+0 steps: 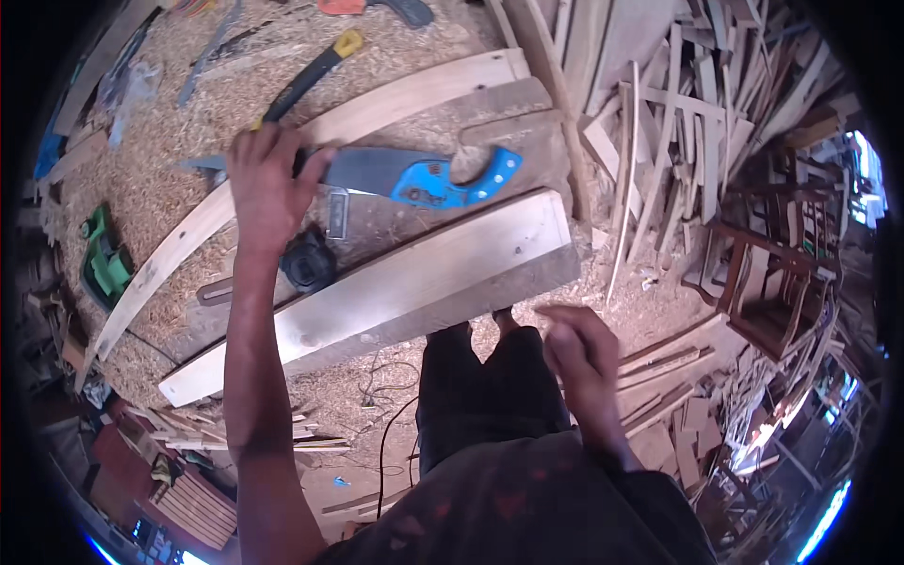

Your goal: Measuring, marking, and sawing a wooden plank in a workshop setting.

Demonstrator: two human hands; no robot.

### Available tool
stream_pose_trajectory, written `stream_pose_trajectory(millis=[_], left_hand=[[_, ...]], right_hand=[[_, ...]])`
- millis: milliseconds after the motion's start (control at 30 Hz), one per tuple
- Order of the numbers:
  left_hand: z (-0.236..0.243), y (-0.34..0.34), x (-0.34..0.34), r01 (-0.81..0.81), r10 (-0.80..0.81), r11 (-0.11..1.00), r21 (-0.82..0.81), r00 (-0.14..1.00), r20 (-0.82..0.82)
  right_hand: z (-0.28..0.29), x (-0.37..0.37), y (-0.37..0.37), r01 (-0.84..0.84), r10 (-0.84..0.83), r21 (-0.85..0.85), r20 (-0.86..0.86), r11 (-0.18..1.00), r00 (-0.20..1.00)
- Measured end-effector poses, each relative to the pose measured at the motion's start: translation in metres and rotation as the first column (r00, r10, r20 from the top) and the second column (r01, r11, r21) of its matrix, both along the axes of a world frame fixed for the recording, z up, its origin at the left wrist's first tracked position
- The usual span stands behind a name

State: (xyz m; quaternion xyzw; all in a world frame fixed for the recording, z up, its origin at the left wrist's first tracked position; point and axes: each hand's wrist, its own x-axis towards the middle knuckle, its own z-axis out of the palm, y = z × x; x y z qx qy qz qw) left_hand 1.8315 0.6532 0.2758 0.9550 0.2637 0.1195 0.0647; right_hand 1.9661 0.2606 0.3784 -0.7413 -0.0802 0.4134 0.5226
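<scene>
My left hand (268, 184) reaches over the bench, its fingers curled at the lower end of a tool with a black and yellow handle (306, 83); the tool's head is hidden or unclear. Under and beside this hand lies a handsaw (443, 183) with a blue handle, its blade pointing left. A dark tape measure (308, 262) and a small metal-edged piece (338, 214) lie near my left wrist. My right hand (586, 363), slightly blurred, hovers near my body in front of the bench, loosely bent with fingers apart and nothing visible in it.
A long pale board (424, 259) lies along the bench's near edge; a curved board (169, 254) lies beyond. A green power tool (105, 259) stands at left, an orange-and-dark tool (377, 8) at the far edge. Sawdust covers the surface. Wood offcuts (678, 122) and a wooden chair frame (767, 282) are at right.
</scene>
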Motion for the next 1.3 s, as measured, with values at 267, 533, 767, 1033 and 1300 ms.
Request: stream_pose_trajectory(millis=[267, 533, 767, 1033, 1300], left_hand=[[-0.047, -0.168, -0.043, 0.026, -0.028, 0.994, -0.107, 1.000, -0.012], [-0.127, -0.245, -0.024, 0.069, -0.069, 0.998, 0.004, 0.994, -0.087], [-0.165, -0.301, 0.093, 0.114, -0.102, 0.985, 0.127, 0.990, -0.099], [-0.222, -0.341, 0.121, 0.216, -0.181, 0.943, 0.254, 0.971, -0.156], [-0.269, -0.353, 0.118, 0.115, -0.107, 0.993, 0.039, 0.980, -0.167]], right_hand=[[-0.275, 0.005, -0.230, 0.046, -0.067, -0.402, -0.038, 0.914, 0.997], [-0.507, 0.037, -0.341, -0.061, -0.012, -0.559, -0.125, 0.827, 0.992], [-0.657, 0.032, -0.373, -0.031, -0.022, -0.470, -0.107, 0.882, 0.994], [-0.862, 0.044, -0.347, -0.246, 0.249, -0.325, -0.031, 0.913, 0.968], [-1.056, 0.068, -0.292, -0.145, 0.271, -0.473, 0.210, 0.869, 0.939]])
